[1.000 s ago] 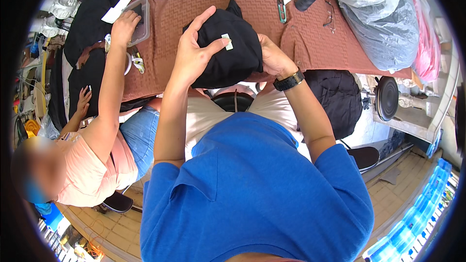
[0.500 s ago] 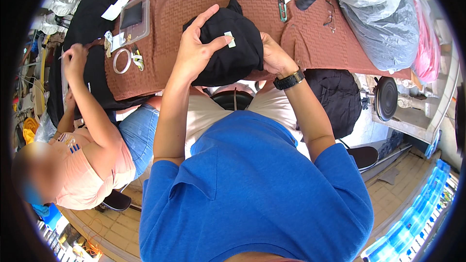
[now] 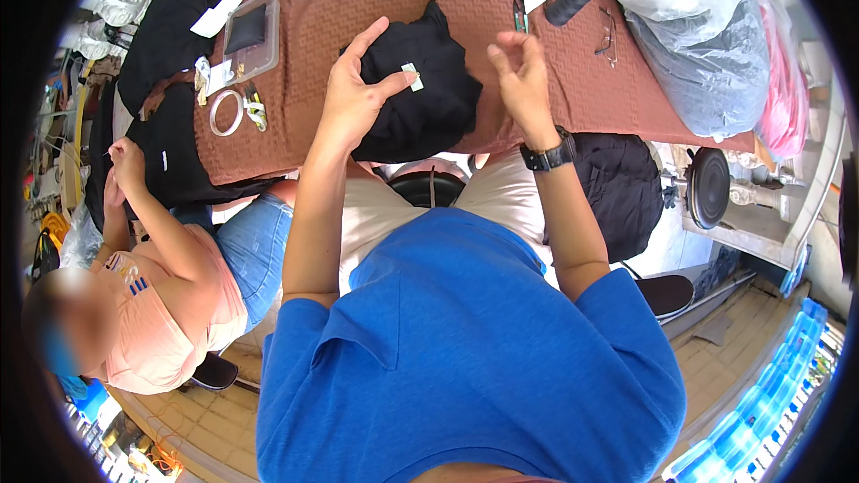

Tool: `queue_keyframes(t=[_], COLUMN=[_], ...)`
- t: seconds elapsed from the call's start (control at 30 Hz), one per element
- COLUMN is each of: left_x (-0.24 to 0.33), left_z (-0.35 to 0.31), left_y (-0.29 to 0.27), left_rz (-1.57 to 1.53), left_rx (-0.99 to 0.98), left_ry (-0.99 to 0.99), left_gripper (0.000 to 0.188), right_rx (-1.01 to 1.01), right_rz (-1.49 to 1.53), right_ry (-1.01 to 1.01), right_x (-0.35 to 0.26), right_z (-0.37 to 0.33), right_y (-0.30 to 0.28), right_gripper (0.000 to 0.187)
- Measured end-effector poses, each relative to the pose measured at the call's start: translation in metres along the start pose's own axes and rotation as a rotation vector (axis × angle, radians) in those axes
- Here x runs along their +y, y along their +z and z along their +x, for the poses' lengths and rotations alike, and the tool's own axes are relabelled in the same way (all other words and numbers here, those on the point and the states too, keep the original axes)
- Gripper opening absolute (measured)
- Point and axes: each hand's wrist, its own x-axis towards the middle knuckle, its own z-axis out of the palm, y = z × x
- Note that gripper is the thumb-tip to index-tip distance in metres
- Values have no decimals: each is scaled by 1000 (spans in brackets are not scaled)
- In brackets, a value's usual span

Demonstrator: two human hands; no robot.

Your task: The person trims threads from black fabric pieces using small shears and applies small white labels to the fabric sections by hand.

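A bunched piece of black fabric (image 3: 438, 94) lies at the near edge of the cloth-covered table, over my lap. My left hand (image 3: 353, 98) grips its left side, the thumb pressing on a small pale label (image 3: 412, 77) and the fingers reaching up behind the fabric. To the right of the fabric, and apart from it, my right hand (image 3: 522, 80) is raised with thumb and fingertips drawn together. Whatever may be between those fingertips is too small to make out. Just beyond them lie green-handled thread snips (image 3: 520, 18), partly covered by the hand.
A clear plastic box (image 3: 259, 52) holding a dark pad, a clear ring (image 3: 225, 114) and a small yellow-white tool (image 3: 254, 111) lie left. At the far right are a black thread spool (image 3: 568, 3), eyeglasses (image 3: 608, 38) and bulging plastic bags (image 3: 693, 45). A co-worker (image 3: 179, 291) sits at my left.
My right hand has left the fabric's right edge and moved up and to the right. The left hand keeps its hold on the fabric. The co-worker's raised hand has come down.
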Motion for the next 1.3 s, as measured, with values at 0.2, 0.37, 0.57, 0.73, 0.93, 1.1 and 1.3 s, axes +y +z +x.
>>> queue_keyframes(t=[0.2,0.37,0.57,0.73,0.93,1.1,1.3], left_x=[-10,-4,-16,-24,-34,-33,-31], left_z=[5,5,5,7,9,6,8], left_y=[5,10,3,1,-2,-5,-2], left_rz=[-41,65,124,245,287,310,278], left_rx=[-81,-50,26,81,115,132,112], left_ry=[-18,52,82,130,104,83,97], left_gripper=[79,78,77,76,76,75,75], right_rx=[-428,-429,-260,-192,-247,-308,-321], right_rz=[167,110,569,673,772,891,890], right_ry=[-213,-321,-325,-512,-555,-582,-563], right_x=[-93,-93,-144,-172,-178,-181,-188], right_z=[-6,-2,12,18,10,6,2], right_y=[-3,0,-35,-79,-103,-114,-122], right_gripper=[20,7,8,8,12,13,12])
